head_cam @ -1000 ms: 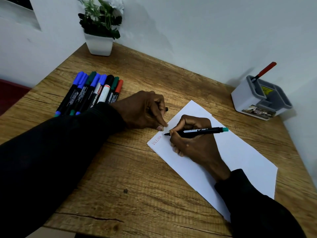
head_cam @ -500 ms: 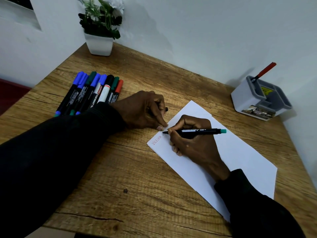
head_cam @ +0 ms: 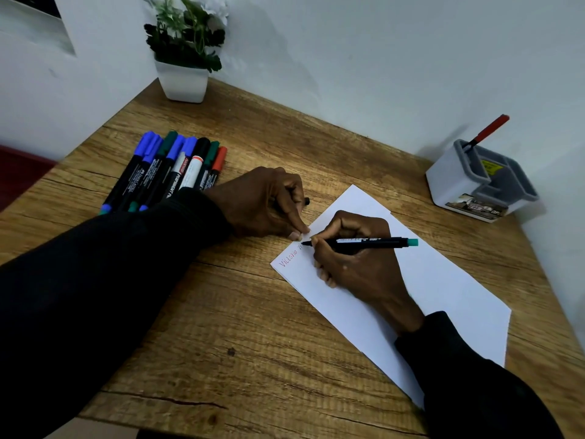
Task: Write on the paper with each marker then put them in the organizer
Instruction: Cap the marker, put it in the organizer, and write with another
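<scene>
A white sheet of paper lies slanted on the wooden desk, with red writing near its left corner. My right hand grips a black marker with a green end, its tip on the paper just right of the red word. My left hand rests fisted beside the paper's left edge, thumb tip on the corner, with a small dark cap end poking from the fingers. A row of several capped markers lies at the far left. The grey organizer at the far right holds a red marker.
A white pot with a green plant stands in the back corner. Walls close off the desk at the back and right. The wooden desk has its front edge close to me, with a crack near it.
The marker in my right hand has shifted slightly along the paper, and dark strokes now show beside the red word. My left hand has stayed put.
</scene>
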